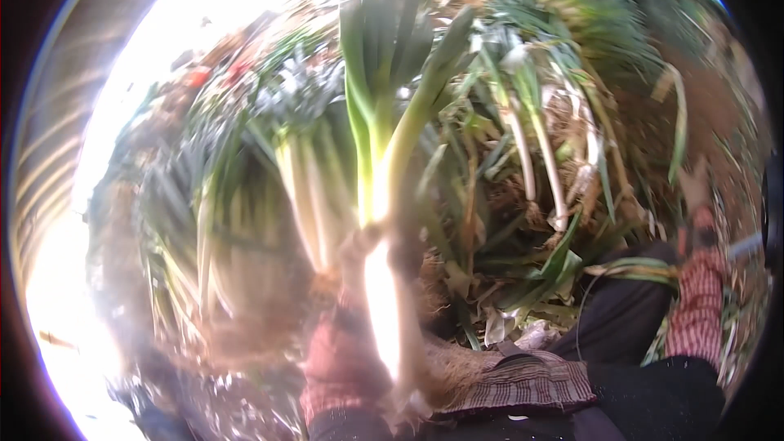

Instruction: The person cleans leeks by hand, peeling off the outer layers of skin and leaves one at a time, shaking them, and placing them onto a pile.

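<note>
Above the ground (706, 102), my left grip (356, 251) is closed around one upright leek (379, 188), roots attached. I can't tell whether my blurred right grip (695, 184), toward the ground's right side, is open. With clustered leeks (304, 196) left and loose leeks (545, 162) right, plenty seems unhandled.

Loose leeks (544, 149) block the middle right, while brown ground (710, 108) farther right leaves room.
</note>
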The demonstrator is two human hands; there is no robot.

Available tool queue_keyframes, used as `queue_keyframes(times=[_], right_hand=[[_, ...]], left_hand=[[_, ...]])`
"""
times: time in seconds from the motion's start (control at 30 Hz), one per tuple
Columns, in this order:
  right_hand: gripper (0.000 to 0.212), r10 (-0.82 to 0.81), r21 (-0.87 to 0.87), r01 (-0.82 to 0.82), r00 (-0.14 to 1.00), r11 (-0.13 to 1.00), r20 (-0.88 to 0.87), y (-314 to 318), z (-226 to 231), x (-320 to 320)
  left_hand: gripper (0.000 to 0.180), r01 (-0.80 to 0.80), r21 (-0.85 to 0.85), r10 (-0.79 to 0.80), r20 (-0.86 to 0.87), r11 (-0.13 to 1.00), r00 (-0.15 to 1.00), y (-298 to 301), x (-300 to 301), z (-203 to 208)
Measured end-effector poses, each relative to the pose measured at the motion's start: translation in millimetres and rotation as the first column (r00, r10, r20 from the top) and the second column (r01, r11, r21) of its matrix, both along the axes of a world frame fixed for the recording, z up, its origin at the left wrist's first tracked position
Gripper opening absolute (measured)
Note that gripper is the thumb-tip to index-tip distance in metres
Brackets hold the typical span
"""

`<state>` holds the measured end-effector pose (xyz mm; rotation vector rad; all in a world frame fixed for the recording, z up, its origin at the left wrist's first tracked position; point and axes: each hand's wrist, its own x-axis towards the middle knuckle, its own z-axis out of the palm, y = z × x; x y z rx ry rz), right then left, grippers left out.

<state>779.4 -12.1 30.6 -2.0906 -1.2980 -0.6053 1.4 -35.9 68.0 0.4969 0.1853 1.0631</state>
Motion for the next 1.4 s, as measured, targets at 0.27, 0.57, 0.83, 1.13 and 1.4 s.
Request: queue_keyframes(times=[0.27,0.57,0.83,1.13,1.4], right_hand=[[0.034,0.147,-0.497,-0.355,0.901,0.792,-0.409,3,34,-226],[0.028,0.92,-0.238,-0.967,0.013,-0.088,-0.393,51,36,-558],[0.025,0.746,-0.29,-0.956,0.172,-0.03,-0.644,101,18,-815],[0.031,0.22,-0.083,-0.988,0.112,0.133,-0.969,110,14,-791],[0.037,0.717,-0.027,-0.969,0.2,0.246,-0.668,-49,-23,-604]], left_hand=[[0.044,-0.304,0.549,0.577,-0.437,0.779,0.69,-1,-178,182],[0.093,0.314,0.688,0.129,0.309,0.654,-0.943,-179,-544,194],[0.078,-0.503,0.032,-0.465,-0.332,0.864,-0.821,-76,-404,63],[0.032,-0.427,0.435,0.548,-0.815,0.793,0.189,1,-169,62],[0.041,-0.281,0.113,0.294,-0.567,0.953,0.769,53,-34,-25]])
